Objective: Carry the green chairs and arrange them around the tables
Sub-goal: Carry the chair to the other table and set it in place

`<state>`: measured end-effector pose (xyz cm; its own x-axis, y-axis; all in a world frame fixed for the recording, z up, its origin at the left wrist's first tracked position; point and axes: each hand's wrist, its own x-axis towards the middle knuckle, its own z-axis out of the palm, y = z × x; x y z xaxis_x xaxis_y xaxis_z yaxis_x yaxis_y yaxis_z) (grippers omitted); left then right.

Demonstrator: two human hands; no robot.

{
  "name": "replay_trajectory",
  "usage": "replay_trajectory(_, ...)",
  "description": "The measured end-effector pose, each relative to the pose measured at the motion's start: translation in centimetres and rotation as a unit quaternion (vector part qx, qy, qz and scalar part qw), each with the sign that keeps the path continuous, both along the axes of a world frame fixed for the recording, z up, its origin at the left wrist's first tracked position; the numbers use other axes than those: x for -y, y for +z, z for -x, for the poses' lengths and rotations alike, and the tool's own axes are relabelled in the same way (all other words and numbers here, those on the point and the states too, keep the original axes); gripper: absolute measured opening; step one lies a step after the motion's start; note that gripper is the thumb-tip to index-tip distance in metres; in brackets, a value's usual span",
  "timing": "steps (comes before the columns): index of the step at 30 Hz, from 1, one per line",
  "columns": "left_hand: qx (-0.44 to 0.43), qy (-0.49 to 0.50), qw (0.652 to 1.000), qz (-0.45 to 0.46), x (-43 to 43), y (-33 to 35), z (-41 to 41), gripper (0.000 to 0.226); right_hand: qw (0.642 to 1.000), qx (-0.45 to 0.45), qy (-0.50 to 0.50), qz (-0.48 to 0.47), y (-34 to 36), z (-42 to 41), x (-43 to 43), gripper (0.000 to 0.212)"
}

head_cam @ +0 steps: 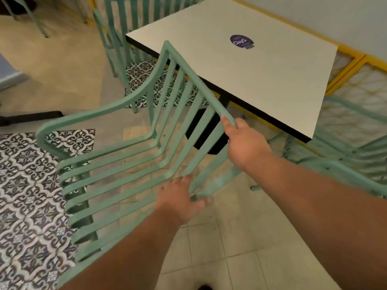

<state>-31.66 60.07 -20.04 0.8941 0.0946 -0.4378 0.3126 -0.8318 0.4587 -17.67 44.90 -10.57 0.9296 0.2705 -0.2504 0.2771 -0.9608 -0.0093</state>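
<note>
The green chair [198, 82] is off the floor and tipped over, with its seat slats running away to the left of both hands and its back slats rising between them. The right hand [245, 141] clamps the top rail of the backrest, thumb laid along the rail and the other fingers wrapped underneath. That looks like the steering grip. The left hand [180, 201] is lower, its fingers curled round a bar near the bend where back meets seat, probably taking the weight. Holding it at two spread points likely keeps the frame from swinging near the furniture.

The white table [261, 70] lies just beyond the right fingertips, and the rail's far end overlaps its near corner in this view; I cannot tell whether they touch. Judging by the tilt, the chair is not yet set down. A second green chair [117, 28] stands past the table's far corner, and a third [345, 164] sits to the right of the right wrist.

A round purple sticker [241, 41] on the tabletop reads "ClayG"; its smaller print is unreadable.
</note>
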Motion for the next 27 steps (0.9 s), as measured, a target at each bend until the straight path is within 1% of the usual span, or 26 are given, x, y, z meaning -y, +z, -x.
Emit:
replay_trajectory(2, -0.011, 0.038, 0.997, 0.073, 2.4, -1.7, -2.1, 0.083, 1.000, -0.005, 0.017, 0.000, 0.0, -1.1, 0.1, 0.080)
replay_trajectory(3, -0.018, 0.057, 0.993, 0.106, 3.6, -2.6, -2.9, 0.074, 0.999, -0.009, 0.033, -0.003, 0.0, -1.9, 0.3, 0.077)
replay_trajectory(4, -0.025, 0.063, 0.991, 0.119, 4.7, -3.3, -3.5, 0.062, 0.998, -0.014, 0.053, -0.014, 0.1, -2.6, 0.7, 0.073)
replay_trajectory(6, -0.013, 0.052, 0.996, 0.077, 6.4, -4.6, -4.0, 0.038, 0.994, -0.020, 0.074, -0.072, 0.2, -3.2, 1.5, 0.063)
replay_trajectory(7, 0.005, 0.053, 0.997, 0.049, 6.9, -4.8, -4.0, 0.032, 0.992, -0.012, 0.072, -0.101, 0.1, -3.3, 1.8, 0.061)
replay_trajectory(9, 0.024, 0.063, 0.997, 0.030, 7.3, -5.0, -4.0, 0.026, 0.989, -0.011, 0.067, -0.132, -0.2, -3.5, 2.2, 0.060)
replay_trajectory(12, 0.032, 0.075, 0.996, 0.035, 7.0, -5.0, -3.9, 0.024, 0.985, -0.014, 0.056, -0.160, -0.4, -3.7, 1.9, 0.060)
replay_trajectory(16, 0.038, 0.068, 0.996, 0.040, 6.9, -5.0, -3.6, 0.025, 0.990, 0.002, 0.051, -0.133, 0.0, -2.8, 2.0, 0.061)
replay_trajectory(20, 0.038, 0.052, 0.997, 0.039, 7.1, -5.2, -3.2, 0.026, 0.990, -0.002, 0.047, -0.134, 0.1, -1.8, 2.3, 0.061)
replay_trajectory(27, 0.026, -0.015, 0.999, 0.039, 7.9, -5.9, -1.8, 0.030, 0.991, -0.019, 0.009, -0.133, 0.6, 1.2, 4.4, 0.063)
